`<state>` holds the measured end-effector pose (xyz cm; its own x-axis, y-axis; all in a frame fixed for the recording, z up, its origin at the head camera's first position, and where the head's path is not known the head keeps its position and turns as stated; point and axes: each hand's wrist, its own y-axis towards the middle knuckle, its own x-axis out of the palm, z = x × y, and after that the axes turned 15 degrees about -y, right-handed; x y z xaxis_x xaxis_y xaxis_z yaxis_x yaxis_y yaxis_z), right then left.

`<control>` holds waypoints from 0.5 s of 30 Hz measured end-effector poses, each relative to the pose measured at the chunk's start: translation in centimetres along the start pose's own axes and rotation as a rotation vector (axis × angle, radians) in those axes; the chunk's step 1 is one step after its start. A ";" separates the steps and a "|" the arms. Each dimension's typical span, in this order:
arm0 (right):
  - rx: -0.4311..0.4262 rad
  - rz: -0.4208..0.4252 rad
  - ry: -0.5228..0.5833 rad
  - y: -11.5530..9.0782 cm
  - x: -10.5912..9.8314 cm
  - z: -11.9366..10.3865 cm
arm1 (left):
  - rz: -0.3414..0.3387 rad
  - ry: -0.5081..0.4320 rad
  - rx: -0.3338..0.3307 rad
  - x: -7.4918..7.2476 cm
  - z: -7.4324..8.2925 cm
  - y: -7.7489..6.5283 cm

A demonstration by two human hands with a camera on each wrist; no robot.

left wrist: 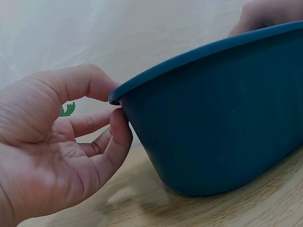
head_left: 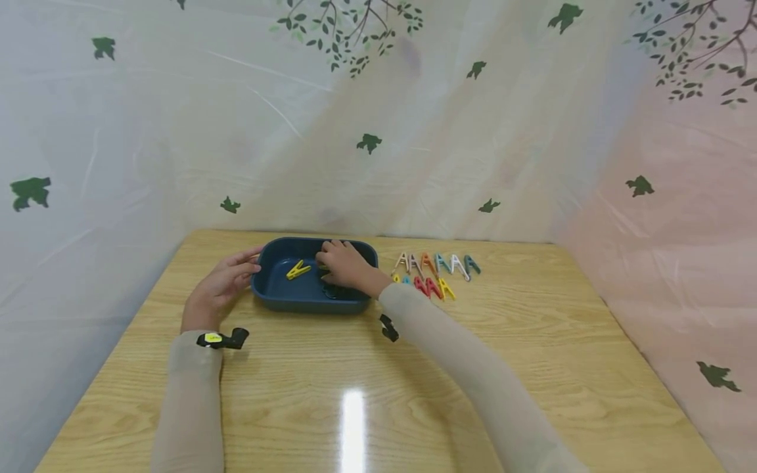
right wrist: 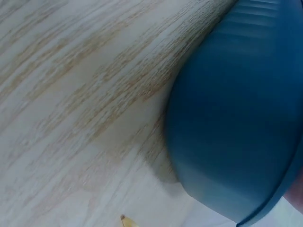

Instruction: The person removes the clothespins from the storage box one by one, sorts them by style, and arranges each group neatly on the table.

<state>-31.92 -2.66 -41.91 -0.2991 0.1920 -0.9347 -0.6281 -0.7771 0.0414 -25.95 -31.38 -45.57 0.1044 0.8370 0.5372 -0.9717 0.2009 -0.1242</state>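
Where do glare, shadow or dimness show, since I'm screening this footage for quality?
Head view: a bright glare strip on the table, and a soft shadow beside the right sleeve; left wrist view: dim overall, though the left hand shows clear skin creases; right wrist view: dim, with a soft shadow by the tub.

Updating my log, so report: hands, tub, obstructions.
Left hand touching left end of blue tub. Right hand inside, grip unclear. Yellow clothespin in tub, two clothespin rows to its right. Right sleeve partly hides nearer row.
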 end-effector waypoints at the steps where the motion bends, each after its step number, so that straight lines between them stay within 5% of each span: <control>1: -0.005 0.015 0.001 -0.1 -0.1 0.0 | -0.002 0.001 0.000 0.0 0.0 0.0; 15: -0.061 0.150 -0.017 -2.5 -1.6 1.7 | 0.000 0.011 0.000 -0.1 -0.1 0.1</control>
<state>-31.06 0.03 -39.92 -0.3984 0.0806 -0.9136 -0.5306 -0.8328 0.1579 -26.03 -31.42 -45.70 0.1064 0.8423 0.5284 -0.9716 0.2010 -0.1246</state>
